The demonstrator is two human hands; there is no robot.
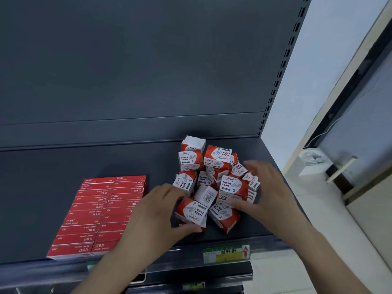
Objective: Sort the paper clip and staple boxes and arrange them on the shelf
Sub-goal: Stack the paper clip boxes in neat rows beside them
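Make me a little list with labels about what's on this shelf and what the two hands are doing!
Place: dark grey shelf, with a yellow-green price tag on its front edge
Sorted: flat red staple boxes in two neat columns, on the left
Unsorted: red-and-white paper clip boxes in a jumbled pile, on the right
Left: left hand holds the front paper clip box between thumb and fingers
Right: right hand curves round the pile's right side; grip unclear
To do: pile not yet tidied
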